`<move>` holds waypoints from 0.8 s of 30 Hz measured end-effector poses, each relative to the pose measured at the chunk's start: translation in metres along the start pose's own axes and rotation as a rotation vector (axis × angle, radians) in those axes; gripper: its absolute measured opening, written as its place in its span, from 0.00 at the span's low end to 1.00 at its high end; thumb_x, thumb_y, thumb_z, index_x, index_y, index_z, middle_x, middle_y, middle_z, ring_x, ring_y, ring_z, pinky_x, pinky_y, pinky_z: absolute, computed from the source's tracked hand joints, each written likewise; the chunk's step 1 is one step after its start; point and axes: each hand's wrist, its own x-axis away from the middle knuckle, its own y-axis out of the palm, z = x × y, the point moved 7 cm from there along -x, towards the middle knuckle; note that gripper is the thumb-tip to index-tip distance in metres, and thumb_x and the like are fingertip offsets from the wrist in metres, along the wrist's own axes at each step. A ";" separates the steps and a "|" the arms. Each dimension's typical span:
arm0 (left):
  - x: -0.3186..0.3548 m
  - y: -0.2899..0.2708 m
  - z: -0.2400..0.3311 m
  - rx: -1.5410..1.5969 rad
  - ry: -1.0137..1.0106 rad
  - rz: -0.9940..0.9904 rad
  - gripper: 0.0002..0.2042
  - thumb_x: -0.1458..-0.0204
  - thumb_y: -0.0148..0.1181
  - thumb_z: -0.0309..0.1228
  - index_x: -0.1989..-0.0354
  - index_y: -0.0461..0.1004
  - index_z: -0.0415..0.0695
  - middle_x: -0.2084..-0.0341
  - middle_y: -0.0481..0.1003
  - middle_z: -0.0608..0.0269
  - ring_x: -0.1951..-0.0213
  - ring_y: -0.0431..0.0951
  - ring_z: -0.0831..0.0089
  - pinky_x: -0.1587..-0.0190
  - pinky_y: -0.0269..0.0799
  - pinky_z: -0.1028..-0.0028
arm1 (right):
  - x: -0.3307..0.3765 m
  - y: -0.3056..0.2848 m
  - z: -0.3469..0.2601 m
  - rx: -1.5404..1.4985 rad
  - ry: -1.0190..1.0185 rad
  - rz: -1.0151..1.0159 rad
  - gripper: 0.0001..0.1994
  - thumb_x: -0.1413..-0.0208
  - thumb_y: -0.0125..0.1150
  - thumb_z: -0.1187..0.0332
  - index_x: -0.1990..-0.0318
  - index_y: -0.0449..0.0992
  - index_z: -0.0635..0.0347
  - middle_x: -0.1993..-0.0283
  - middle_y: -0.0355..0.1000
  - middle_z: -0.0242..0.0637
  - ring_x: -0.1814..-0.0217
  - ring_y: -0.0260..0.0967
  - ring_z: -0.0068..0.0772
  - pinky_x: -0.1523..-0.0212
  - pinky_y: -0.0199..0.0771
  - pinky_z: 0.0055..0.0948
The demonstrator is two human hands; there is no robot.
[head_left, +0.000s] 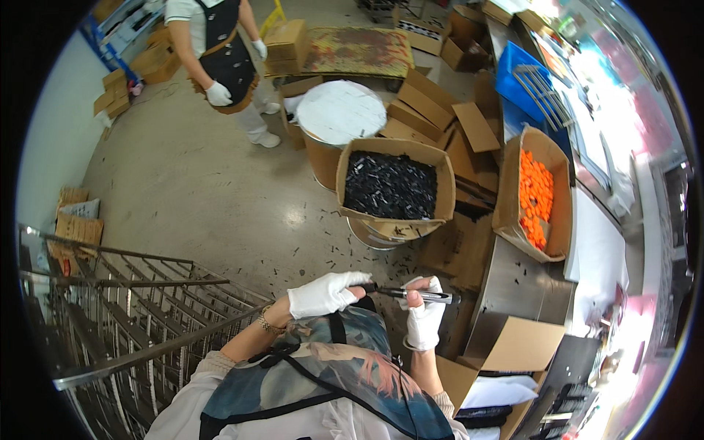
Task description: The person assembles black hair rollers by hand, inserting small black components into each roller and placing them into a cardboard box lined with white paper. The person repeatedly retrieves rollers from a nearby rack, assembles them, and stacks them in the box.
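Observation:
My right hand (425,317), in a white glove with bare thumb and fingertips, grips a slim silver-and-black pen (434,297) lying crosswise above my lap. From the left, my left hand (328,293), gloved alike, pinches a small black piece (369,287) shaped like a pen cap, in line with the pen's narrow dark end. Whether the two parts touch is too small to tell. Just beyond both hands stands an open cardboard box (343,176) filled with small black pieces.
Right of it, an open carton (508,198) of orange pieces sits on a metal bench (506,290). A metal rack (147,315) flanks my left. A white-topped drum (341,110) and a co-worker (227,59) are farther off. Black bits litter the floor.

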 end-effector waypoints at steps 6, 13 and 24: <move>0.005 0.006 0.017 -0.272 0.111 -0.063 0.21 0.37 0.55 0.37 0.41 0.70 0.34 0.52 0.78 0.45 0.51 0.79 0.60 0.48 0.72 0.66 | -0.001 0.013 0.026 0.036 0.221 -0.237 0.17 0.44 0.70 0.57 0.61 0.75 0.64 0.71 0.72 0.30 0.72 0.67 0.18 0.69 0.68 0.20; 0.024 0.010 0.022 -0.541 0.350 0.374 0.10 0.44 0.58 0.34 0.60 0.73 0.41 0.71 0.78 0.49 0.67 0.78 0.45 0.63 0.73 0.54 | 0.032 0.036 0.066 -0.006 0.295 0.108 0.17 0.37 0.59 0.56 0.59 0.72 0.65 0.70 0.69 0.32 0.72 0.68 0.21 0.72 0.65 0.22; 0.090 0.002 -0.032 0.150 0.187 0.486 0.19 0.35 0.49 0.43 0.54 0.74 0.36 0.67 0.78 0.46 0.63 0.78 0.57 0.59 0.69 0.62 | 0.030 0.115 0.070 0.051 0.159 -0.516 0.29 0.41 0.61 0.41 0.61 0.69 0.65 0.68 0.63 0.30 0.67 0.58 0.21 0.66 0.60 0.24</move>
